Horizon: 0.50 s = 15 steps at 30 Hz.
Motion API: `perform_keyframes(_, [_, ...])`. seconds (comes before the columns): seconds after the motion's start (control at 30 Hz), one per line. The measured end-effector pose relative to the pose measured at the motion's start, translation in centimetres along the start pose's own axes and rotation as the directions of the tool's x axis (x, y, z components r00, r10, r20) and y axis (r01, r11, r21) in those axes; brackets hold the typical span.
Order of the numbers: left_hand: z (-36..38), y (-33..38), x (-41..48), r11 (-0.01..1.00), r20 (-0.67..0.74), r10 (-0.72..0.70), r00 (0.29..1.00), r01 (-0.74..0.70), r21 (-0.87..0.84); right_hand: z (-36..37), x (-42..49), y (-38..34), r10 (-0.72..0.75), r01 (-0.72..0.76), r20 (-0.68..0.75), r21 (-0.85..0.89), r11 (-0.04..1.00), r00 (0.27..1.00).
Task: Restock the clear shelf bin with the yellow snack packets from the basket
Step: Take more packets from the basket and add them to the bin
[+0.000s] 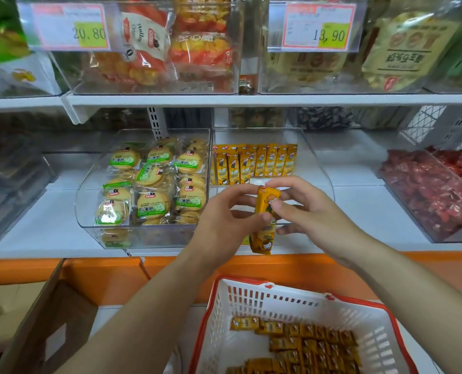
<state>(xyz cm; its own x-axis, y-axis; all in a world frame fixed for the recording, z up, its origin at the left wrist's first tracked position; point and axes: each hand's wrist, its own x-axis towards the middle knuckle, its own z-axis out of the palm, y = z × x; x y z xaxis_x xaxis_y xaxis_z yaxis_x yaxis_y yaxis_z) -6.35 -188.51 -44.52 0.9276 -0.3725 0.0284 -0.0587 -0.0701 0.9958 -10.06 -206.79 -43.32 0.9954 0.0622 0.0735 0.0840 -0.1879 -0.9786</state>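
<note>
While the left hand (224,220) and right hand (305,209) both pinch a yellow packet (268,196), fingers curled round it, it hangs near upright just before the open mouth of the bin (324,171). At the bin's back stands a row (254,163) of like packets, and loose packets (305,344) lie in the basket (224,319) below.

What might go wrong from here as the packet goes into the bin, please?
1. The left hand and right hand pinch the packet with fingertips only, near the front edge of the bin; it could slip and drop outside.
2. The row at the back stands upright with nothing in front of it; a nudge while placing might topple it forward.
</note>
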Motion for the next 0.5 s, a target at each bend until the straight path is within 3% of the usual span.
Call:
perform_keyframes(0.13, [-0.8,-0.3,0.5,0.99,-0.095,0.049,0.994,-0.035,0.137,-0.2,2.6,0.3,-0.078,0.078,-0.003,-0.061,0.995,0.997])
perform_keyframes(0.27, [-3.6,-1.2,1.6,0.894,-0.338,0.17,0.926,0.0,0.449,-2.1,8.9,2.6,-0.168,0.113,-0.169,-0.293,0.949,0.971])
perform_keyframes(0.37, [-4.9,-2.2,1.9,0.863,-0.421,0.11,0.9,0.124,0.49,-3.3,14.6,5.5,-0.12,-0.006,-0.303,-0.386,0.923,0.945])
perform_keyframes(0.5, [-5.1,-3.3,1.9,0.833,-0.367,-0.057,0.929,0.247,0.495,-3.4,20.0,8.2,-0.105,-0.107,-0.359,-0.523,0.846,0.927])
